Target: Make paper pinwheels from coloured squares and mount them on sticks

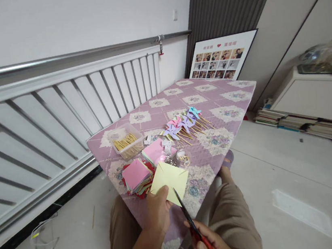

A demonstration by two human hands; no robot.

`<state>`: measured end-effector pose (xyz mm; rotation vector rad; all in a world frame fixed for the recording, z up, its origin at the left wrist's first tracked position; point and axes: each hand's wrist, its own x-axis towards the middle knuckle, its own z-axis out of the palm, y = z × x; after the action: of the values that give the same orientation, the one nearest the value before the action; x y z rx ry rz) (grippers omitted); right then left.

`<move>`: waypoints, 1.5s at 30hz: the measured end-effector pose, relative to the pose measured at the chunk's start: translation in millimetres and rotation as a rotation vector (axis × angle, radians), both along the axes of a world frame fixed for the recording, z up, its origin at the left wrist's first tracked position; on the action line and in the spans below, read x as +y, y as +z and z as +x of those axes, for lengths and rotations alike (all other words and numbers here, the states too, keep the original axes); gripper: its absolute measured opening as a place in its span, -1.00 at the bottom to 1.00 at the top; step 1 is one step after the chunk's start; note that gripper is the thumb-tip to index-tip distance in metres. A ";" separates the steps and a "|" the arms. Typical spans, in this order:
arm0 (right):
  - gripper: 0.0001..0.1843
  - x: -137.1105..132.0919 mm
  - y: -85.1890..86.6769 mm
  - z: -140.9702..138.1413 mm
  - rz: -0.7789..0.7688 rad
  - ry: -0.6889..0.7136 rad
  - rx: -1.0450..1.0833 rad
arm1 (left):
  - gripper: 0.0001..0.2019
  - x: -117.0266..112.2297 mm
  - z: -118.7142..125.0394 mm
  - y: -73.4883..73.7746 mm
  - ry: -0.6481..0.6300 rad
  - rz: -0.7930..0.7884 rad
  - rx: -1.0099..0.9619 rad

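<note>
Head view, starting from the left: a clear plastic box (128, 152) of thin wooden sticks (125, 141) sits near the edge of the surface (181, 99), with a stack of coloured paper squares (136, 174), pink on top, just in front of it. Beside that stack, the left hand (159, 209) has its grip closed on the near corner of a pale yellow sheet (168, 177), thumb on top. The sheet is held over the near part of the surface, partly in front of the stack; short lines at its far and right corners look like slits. Behind it are a small round tub (184, 159) of light-coloured bits and, farther back, a cluster of finished paper pinwheels (184, 123) on sticks. Rightmost is the right hand (216, 237), its grip wrapped around the red handles of the scissors (191, 223), whose tip lies at the sheet near the left thumb. Whether the blades are parted cannot be told. Slitting the sheet's corners seems to be the step in hand — judging by those lines, partly done. The next move calls for a firm sheet and a straight cut toward the middle, stopping short of the centre — with the left thumb clear of the blades.
</note>
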<state>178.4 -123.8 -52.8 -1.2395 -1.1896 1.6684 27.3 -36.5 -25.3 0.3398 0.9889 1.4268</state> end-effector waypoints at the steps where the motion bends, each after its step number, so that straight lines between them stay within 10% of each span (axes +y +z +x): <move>1: -0.35 -0.4 -6.2 0.0 -0.021 -0.010 0.011 | -0.53 0.2 0.1 0.3 -0.009 0.012 0.000; 24: -0.13 5.6 -44.3 -1.1 -0.086 0.121 0.026 | -0.71 -1.2 2.4 7.0 0.011 0.032 -0.028; 45: -0.32 5.9 -22.6 -4.0 0.038 -0.034 0.039 | -0.71 0.3 3.3 -6.5 0.037 0.023 -0.018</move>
<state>174.4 -118.0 -75.4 -1.1926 -1.1655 1.6301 30.6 -36.2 -31.8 0.3258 0.9691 1.4736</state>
